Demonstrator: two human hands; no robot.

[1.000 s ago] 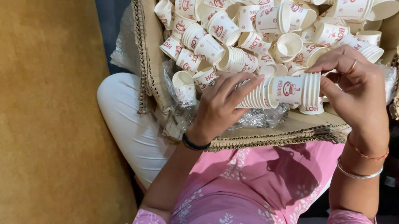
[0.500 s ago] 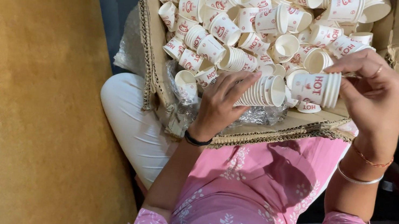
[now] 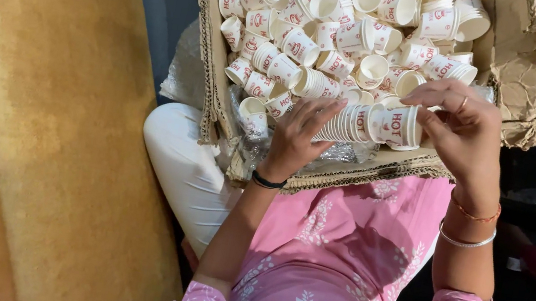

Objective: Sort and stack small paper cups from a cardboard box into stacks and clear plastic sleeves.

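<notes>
Compared with half a second ago, the nested stack of small white paper cups with red print (image 3: 370, 123) is held a little more level, and the right hand (image 3: 461, 127) is shifted slightly inward over its open end; the left hand (image 3: 299, 134) is kept in much the same place. The stack is held lying sideways just above the near edge of the torn brown corrugated cardboard box (image 3: 518, 62), which is rested on the lap and filled with loose white paper cups (image 3: 319, 27). The left hand is seen palm down, fingers spread and laid along the narrow end of the stack, closed loosely around it from below. The right hand is arched over the wide end, thumb and fingertips pinched on the outermost cup's rim. A black band (image 3: 267, 182) is worn on the left wrist, thin bangles (image 3: 466, 226) on the right. A pink floral-printed garment (image 3: 334, 272) is seen below, a mustard-yellow upholstered surface (image 3: 31, 116) to the left.
</notes>
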